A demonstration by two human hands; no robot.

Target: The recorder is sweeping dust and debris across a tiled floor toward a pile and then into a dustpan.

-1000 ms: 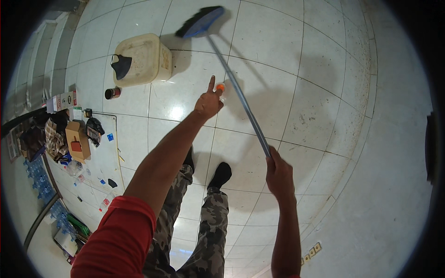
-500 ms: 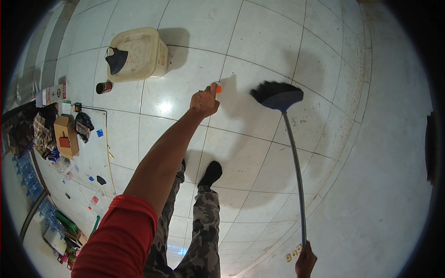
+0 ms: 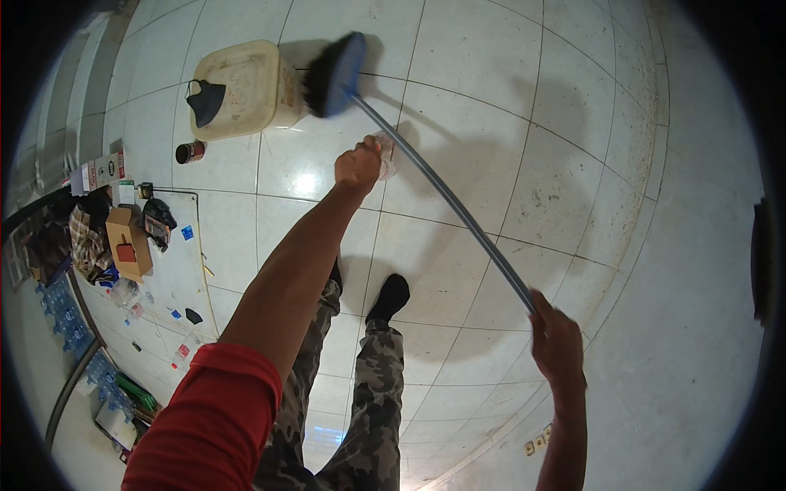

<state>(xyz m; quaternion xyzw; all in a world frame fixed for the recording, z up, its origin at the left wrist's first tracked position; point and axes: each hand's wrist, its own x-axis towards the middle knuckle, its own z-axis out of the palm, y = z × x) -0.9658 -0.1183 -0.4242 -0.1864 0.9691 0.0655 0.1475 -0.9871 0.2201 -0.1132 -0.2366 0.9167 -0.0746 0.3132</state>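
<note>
My left hand (image 3: pixel 358 164) is closed on a clear plastic bottle (image 3: pixel 387 168) near the middle of the view; its fingers partly hide the bottle. My right hand (image 3: pixel 550 327) grips the long grey handle (image 3: pixel 446 196) of a broom low on the right. The blue broom head with dark bristles (image 3: pixel 336 75) is tilted above my left hand, blurred, beside a cream plastic container (image 3: pixel 246 65). A black cloth mask (image 3: pixel 206 102) lies on the container's lid, and a dark jar (image 3: pixel 190 152) lies nearby on the white tiles.
Along the left are a cardboard box (image 3: pixel 129 237), clothes and bags on a pale board, bottles and packs of blue plastic containers. My legs and dark socked foot (image 3: pixel 391 296) are below. A pale wall (image 3: pixel 704 270) runs along the right, with sockets low down.
My left fingers have curled from pointing to closed around the bottle. The broom head swung right, then back left beside the container. My right hand moved down, then back up and rightward.
</note>
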